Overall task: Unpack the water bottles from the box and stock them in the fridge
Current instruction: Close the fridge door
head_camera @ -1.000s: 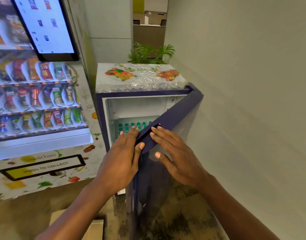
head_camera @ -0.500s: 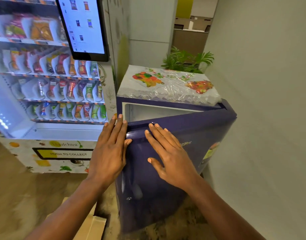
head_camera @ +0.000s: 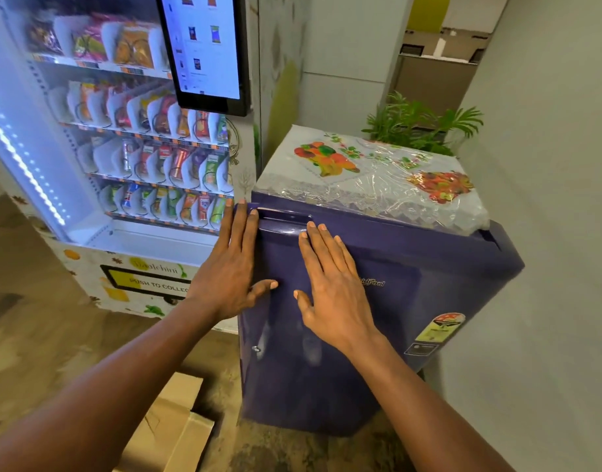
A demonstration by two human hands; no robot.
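L hand (head_camera: 232, 267) & R hand (head_camera: 331, 291) flat on fridge door (head_camera: 439, 267).

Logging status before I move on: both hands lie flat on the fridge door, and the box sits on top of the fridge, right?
Not the box: the head view shows it on the floor, left of the fridge. The left hand and right hand do lie flat on the door.

Office break area: snack vending machine (head_camera: 129, 137) beside small fridge (head_camera: 344, 318).

Upright purple fridge (head_camera: 361, 369) nearly shut; cardboard box (head_camera: 177, 424) on floor beside.
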